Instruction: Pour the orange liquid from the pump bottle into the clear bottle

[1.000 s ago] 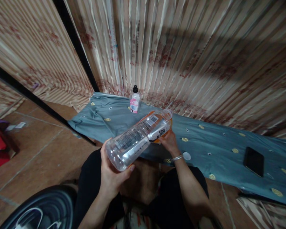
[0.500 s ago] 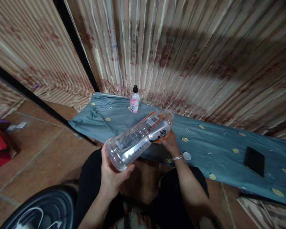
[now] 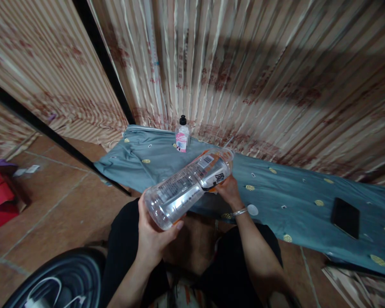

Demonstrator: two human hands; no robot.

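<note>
Between my two hands a large clear plastic bottle [image 3: 189, 188] is held tilted, its base toward me at the lower left and its neck toward the upper right. Printed text, a barcode and orange patches show on its label. My left hand [image 3: 154, 235] wraps round the base, thumb on the near side. Near the neck, my right hand [image 3: 226, 188] grips the far end from below; most of its fingers are hidden behind the bottle. A thin clear strip sticks out beyond the neck. Below my right wrist, a white round cap [image 3: 252, 209] lies on the cloth.
A small bottle with a black cap and pink label [image 3: 182, 134] stands on the teal cloth-covered bench [image 3: 276, 188]. To the right lies a black phone [image 3: 345, 217]. A black pole [image 3: 105, 60] rises at left. A red box [image 3: 0, 196] and black round stool [image 3: 83, 273] are on the floor.
Both hands keep hold of the bottle in nearly the same pose. The whole view has shifted very slightly; nothing was let go.
</note>
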